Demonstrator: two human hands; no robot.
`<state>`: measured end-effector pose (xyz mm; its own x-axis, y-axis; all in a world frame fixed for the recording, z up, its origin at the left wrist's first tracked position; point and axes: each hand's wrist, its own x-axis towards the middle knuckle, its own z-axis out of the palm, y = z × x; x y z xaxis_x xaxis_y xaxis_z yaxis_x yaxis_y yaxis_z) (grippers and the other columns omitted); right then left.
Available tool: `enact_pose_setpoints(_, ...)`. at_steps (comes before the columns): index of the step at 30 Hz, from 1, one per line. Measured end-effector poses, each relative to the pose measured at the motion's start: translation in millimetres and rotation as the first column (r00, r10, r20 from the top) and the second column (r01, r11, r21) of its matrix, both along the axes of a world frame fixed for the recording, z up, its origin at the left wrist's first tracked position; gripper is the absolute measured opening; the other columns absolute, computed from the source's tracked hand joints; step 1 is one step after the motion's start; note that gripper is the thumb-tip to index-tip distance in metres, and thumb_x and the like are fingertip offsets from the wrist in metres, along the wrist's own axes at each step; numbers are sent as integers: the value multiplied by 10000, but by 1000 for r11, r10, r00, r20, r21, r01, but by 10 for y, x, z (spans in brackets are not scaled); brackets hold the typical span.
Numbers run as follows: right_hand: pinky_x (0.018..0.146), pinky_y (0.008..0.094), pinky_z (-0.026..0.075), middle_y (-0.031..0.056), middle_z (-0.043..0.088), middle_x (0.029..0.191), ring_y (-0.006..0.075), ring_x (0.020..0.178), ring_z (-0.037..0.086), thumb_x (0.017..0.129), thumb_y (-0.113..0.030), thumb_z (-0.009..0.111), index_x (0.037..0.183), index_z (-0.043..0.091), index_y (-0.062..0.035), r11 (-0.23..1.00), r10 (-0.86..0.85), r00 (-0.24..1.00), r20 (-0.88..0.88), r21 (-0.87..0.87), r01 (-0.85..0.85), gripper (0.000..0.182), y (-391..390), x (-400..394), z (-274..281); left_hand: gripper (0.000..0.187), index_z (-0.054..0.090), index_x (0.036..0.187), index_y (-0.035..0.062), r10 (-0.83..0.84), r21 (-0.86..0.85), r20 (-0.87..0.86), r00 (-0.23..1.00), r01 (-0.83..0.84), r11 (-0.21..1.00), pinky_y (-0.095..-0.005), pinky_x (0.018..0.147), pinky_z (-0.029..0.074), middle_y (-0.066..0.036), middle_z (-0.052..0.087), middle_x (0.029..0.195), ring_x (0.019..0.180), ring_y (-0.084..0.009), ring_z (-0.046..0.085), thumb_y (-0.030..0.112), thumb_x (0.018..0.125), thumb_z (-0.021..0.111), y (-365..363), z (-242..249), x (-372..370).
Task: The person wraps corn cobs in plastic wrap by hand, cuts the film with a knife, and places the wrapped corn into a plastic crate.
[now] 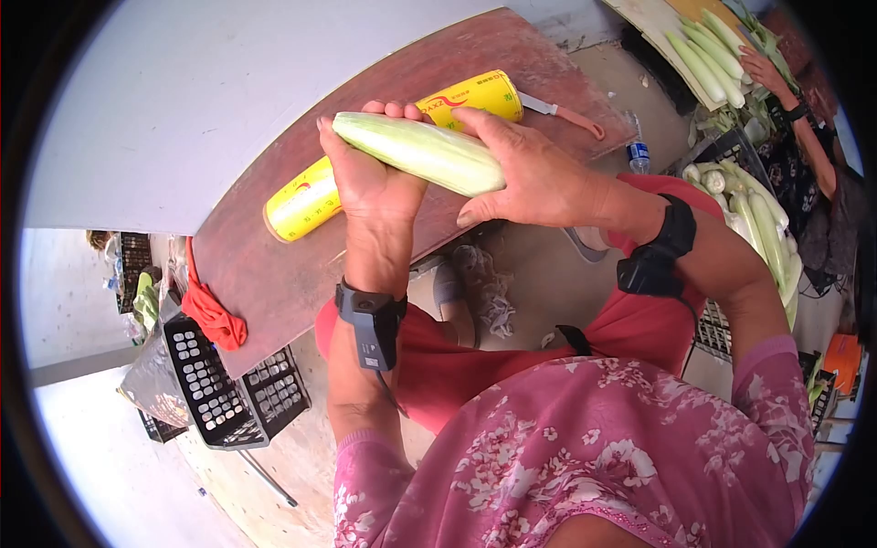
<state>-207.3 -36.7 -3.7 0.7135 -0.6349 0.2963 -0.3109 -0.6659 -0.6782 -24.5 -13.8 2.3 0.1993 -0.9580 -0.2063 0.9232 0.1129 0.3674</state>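
A long pale green vegetable [418, 153], smooth with fine lengthwise streaks and tapering to a blunt left end, lies across both hands above the table. My left hand [373, 178] is palm up beneath its left part, fingertips curled up along the far side. With its thumb on the near side and forefinger on the far side, my right hand [534, 178] grips the thick right end. Under the hands a yellow roll [306, 203] with red print lies on the reddish table [274, 283]. A knife [562, 111] with a pinkish handle lies beyond the roll's right end.
A red cloth [212, 310] hangs at the table's left edge above black crates [206, 384]. To the right stand a water bottle [639, 155] and a crate of pale vegetables [763, 219]. Another person's hand [763, 68] touches more long vegetables [708, 59].
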Motion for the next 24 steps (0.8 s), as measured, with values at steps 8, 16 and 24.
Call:
enact_pose_setpoints(8, 819, 350, 480, 160, 601, 998, 249, 940, 598, 724, -241, 763, 1159, 467, 38, 928, 146, 984, -103, 358, -100, 596, -46, 13, 108, 688, 511, 861, 46, -37, -128, 265, 964, 74, 989, -404, 833, 446, -83, 522, 799, 803, -251, 506, 718, 872, 365, 22, 54, -45)
enact_pose_setpoints(16, 692, 266, 462, 53, 587, 879, 137, 803, 571, 773, -275, 742, 1023, 533, 9, 518, 368, 875, 314, 712, -474, 432, -52, 31, -44, 731, 557, 791, 78, -241, -352, 211, 947, 304, 885, -413, 756, 463, -65, 535, 705, 713, -243, 528, 797, 770, 427, 53, 75, 90)
enact_pose_setpoints(24, 800, 282, 486, 116, 571, 1076, 189, 993, 565, 760, -412, 772, 1222, 454, 50, 375, 185, 895, 405, 813, -445, 727, -44, 45, -42, 653, 519, 773, 79, -58, -179, 219, 974, 99, 979, -403, 743, 477, -66, 530, 716, 727, -232, 543, 731, 806, 488, 16, 116, 160)
